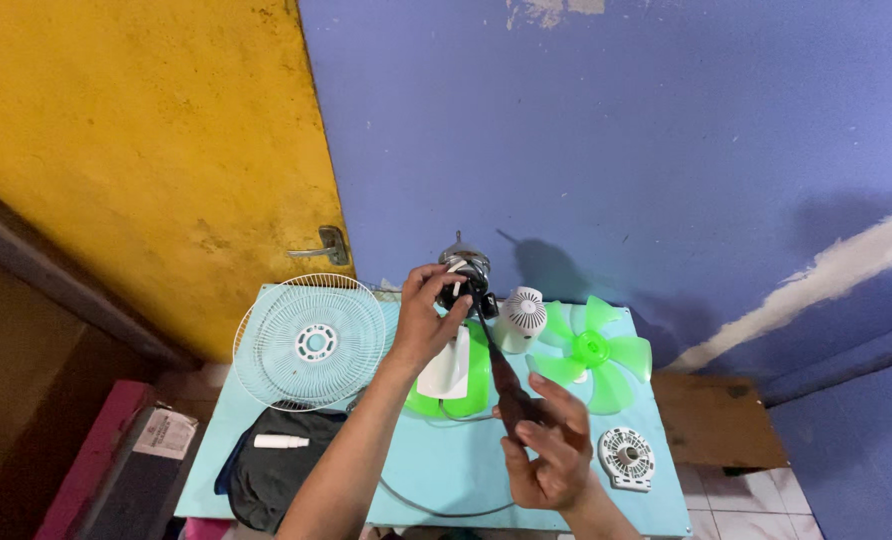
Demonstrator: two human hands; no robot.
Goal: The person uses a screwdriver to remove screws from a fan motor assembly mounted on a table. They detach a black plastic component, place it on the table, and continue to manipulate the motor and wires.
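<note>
Grille (310, 341) of white wire leans at the table's (446, 465) left edge. Your left hand (428, 318) clamps its fingers on the fan motor (465, 272) near the back edge; your right hand (549, 447) grips a dark-handled screwdriver (496, 365), tip at the motor. Green blades (593, 351) lie right.

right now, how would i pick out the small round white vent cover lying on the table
Start at the pale turquoise table against the blue wall and go to its near right corner. There, just right of the right hand holding a dark-handled screwdriver, lies the small round white slotted vent cover. Unlike the big white wire fan grille on the left, it is small, flat plastic, with a squared tab.
</note>
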